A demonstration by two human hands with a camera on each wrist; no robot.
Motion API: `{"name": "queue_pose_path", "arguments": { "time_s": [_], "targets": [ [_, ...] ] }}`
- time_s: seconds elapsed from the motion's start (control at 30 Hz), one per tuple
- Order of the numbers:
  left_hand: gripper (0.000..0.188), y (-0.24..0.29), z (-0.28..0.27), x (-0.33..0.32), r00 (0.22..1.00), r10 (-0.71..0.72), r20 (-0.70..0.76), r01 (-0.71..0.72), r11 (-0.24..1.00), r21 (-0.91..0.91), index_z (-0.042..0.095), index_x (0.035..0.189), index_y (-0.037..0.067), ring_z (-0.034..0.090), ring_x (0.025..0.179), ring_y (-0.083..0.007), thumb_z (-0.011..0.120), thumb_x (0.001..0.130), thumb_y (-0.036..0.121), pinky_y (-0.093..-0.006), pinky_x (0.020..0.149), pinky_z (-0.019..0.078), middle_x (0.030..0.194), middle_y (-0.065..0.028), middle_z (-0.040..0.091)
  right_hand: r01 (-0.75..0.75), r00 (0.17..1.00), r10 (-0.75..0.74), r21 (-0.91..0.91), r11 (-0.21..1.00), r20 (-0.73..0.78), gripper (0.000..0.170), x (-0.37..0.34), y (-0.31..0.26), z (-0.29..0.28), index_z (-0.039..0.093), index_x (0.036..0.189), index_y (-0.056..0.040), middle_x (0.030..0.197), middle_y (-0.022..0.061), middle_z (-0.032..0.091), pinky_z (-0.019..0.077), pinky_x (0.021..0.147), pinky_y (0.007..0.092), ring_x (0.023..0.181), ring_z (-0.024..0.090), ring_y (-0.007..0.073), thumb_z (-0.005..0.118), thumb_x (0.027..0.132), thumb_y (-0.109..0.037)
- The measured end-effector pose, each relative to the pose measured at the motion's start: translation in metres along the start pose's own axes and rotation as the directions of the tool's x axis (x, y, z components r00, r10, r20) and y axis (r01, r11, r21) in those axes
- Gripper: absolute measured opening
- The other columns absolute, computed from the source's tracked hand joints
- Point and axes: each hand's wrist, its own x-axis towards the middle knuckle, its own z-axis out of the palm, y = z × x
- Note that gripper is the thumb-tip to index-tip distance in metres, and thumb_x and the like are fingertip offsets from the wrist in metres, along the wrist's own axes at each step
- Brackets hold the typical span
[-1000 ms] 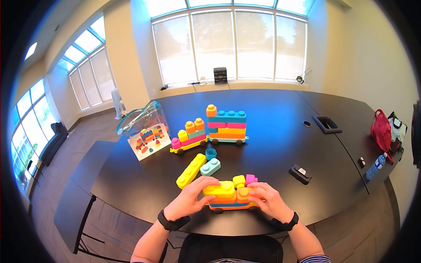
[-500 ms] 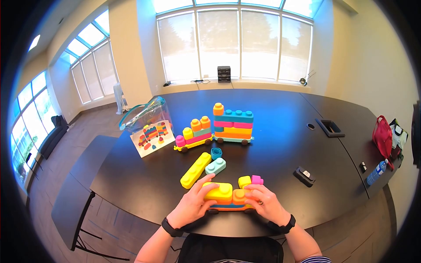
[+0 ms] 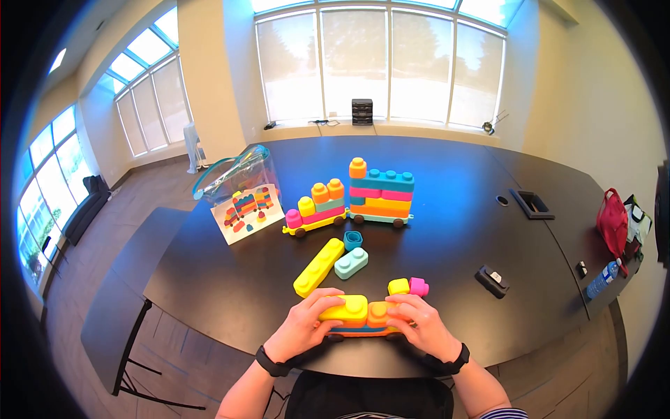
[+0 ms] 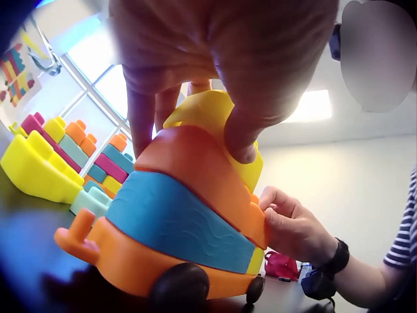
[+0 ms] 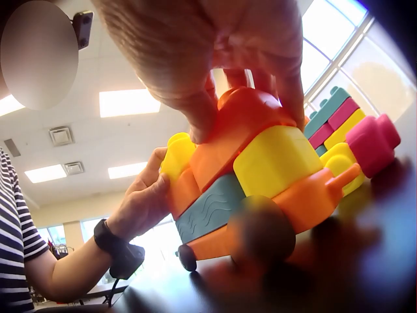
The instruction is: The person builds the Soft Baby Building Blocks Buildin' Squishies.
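A toy wagon of building blocks stands at the table's front edge. It has an orange wheeled base (image 4: 124, 261), a wavy blue block (image 4: 172, 212) and orange blocks above. On top at the left sits a yellow block (image 3: 343, 308), gripped between my left hand's (image 3: 301, 328) thumb and fingers. My right hand (image 3: 427, 327) holds the orange block (image 3: 378, 314) at the wagon's other end, thumb on the near side. A small yellow block (image 3: 398, 286) and a pink block (image 3: 419, 286) lie just behind the right hand.
A long yellow block (image 3: 319, 268), a mint block (image 3: 351, 263) and a teal block (image 3: 353, 241) lie behind the wagon. Farther back stand a built block train (image 3: 382, 199), a picture card (image 3: 249, 215) and a clear bag (image 3: 244, 174). A black case (image 3: 493, 281) lies right, near a bottle (image 3: 604, 279).
The wagon has shifted slightly left and toward the table's front edge with both hands on it, widening its distance from the small yellow and pink blocks. The head view has turned a little.
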Motion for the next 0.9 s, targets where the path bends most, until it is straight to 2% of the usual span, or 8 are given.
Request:
{"name": "queue_pose_path", "arguments": {
  "time_s": [0.2,0.43,0.53,0.6,0.7,0.8,0.87,0.9],
  "targets": [
    [0.056,-0.002,-0.002,-0.002,0.998,-0.064,-0.005,0.064,0.998,-0.013,0.056,0.137,0.009,0.068,0.117,-0.0409,0.083,0.088,0.005,-0.0434,0.092,0.0600,0.133,-0.0149,0.066,0.009,1.000,-0.009,-0.001,1.000,0.011,0.022,0.001,0.000,0.003,0.071,0.114,-0.0025,0.130,0.0153,0.070,0.0578,0.097,0.0448,0.113,0.069,0.0375,0.078,0.094,-0.009],
    [0.062,0.007,-0.013,-0.006,0.990,-0.143,0.018,0.143,0.990,0.010,0.054,0.142,0.011,0.069,0.112,-0.0381,0.085,0.088,0.009,-0.0391,0.079,0.0630,0.135,-0.0146,0.064,0.005,0.980,0.004,-0.044,0.999,0.197,0.027,0.011,-0.012,-0.013,0.070,0.124,-0.0051,0.143,0.0163,0.066,0.0571,0.103,0.0445,0.123,0.066,0.0396,0.074,0.098,-0.011],
    [0.064,0.006,-0.015,-0.011,0.978,-0.206,0.044,0.205,0.979,0.021,0.055,0.143,0.012,0.068,0.113,-0.0382,0.086,0.087,0.010,-0.0390,0.081,0.0628,0.134,-0.0144,0.064,-0.027,0.962,0.035,-0.034,0.999,0.271,0.027,0.017,-0.015,-0.019,0.071,0.127,-0.0072,0.146,0.0164,0.065,0.0569,0.104,0.0444,0.125,0.066,0.0397,0.072,0.100,-0.012],
    [0.063,0.012,-0.020,-0.009,0.977,-0.211,0.033,0.212,0.977,-0.029,0.056,0.143,0.012,0.068,0.115,-0.0383,0.086,0.088,0.010,-0.0399,0.088,0.0611,0.134,-0.0145,0.065,-0.042,0.953,0.048,-0.026,0.999,0.299,0.027,0.019,-0.011,-0.021,0.072,0.127,-0.0082,0.146,0.0163,0.065,0.0570,0.104,0.0443,0.125,0.066,0.0394,0.070,0.100,-0.011],
    [0.060,0.002,-0.017,-0.012,0.983,-0.185,0.004,0.185,0.981,-0.051,0.058,0.142,0.010,0.067,0.120,-0.0383,0.085,0.088,0.008,-0.0414,0.099,0.0565,0.133,-0.0146,0.066,0.025,0.929,-0.016,-0.020,1.000,0.370,0.027,0.034,-0.001,-0.039,0.073,0.127,-0.0080,0.144,0.0165,0.066,0.0573,0.103,0.0438,0.123,0.067,0.0388,0.071,0.099,-0.011],
    [0.056,-0.002,-0.019,-0.012,0.976,-0.217,0.023,0.218,0.970,-0.106,0.060,0.139,0.008,0.066,0.123,-0.0381,0.084,0.089,0.007,-0.0424,0.108,0.0517,0.132,-0.0146,0.069,-0.059,0.982,0.059,-0.006,0.998,0.179,0.033,0.054,0.017,-0.054,0.073,0.126,-0.0070,0.134,0.0169,0.071,0.0562,0.103,0.0431,0.119,0.069,0.0386,0.075,0.094,-0.009],
    [0.054,-0.003,-0.020,-0.013,0.968,-0.248,0.042,0.251,0.956,-0.149,0.061,0.138,0.008,0.066,0.125,-0.0378,0.084,0.089,0.006,-0.0425,0.110,0.0505,0.131,-0.0146,0.070,-0.057,0.983,0.080,-0.141,0.988,0.164,0.036,0.063,0.033,-0.064,0.071,0.127,-0.0057,0.130,0.0166,0.071,0.0563,0.102,0.0431,0.119,0.069,0.0378,0.076,0.092,-0.007],
    [0.054,-0.005,-0.021,-0.013,0.966,-0.254,0.044,0.257,0.953,-0.162,0.062,0.138,0.008,0.066,0.125,-0.0377,0.084,0.089,0.006,-0.0424,0.110,0.0508,0.131,-0.0145,0.070,-0.030,0.975,0.070,-0.187,0.982,0.213,0.042,0.064,0.045,-0.064,0.069,0.129,-0.0056,0.131,0.0149,0.069,0.0563,0.102,0.0435,0.120,0.068,0.0369,0.079,0.088,-0.008]
  ]
}}
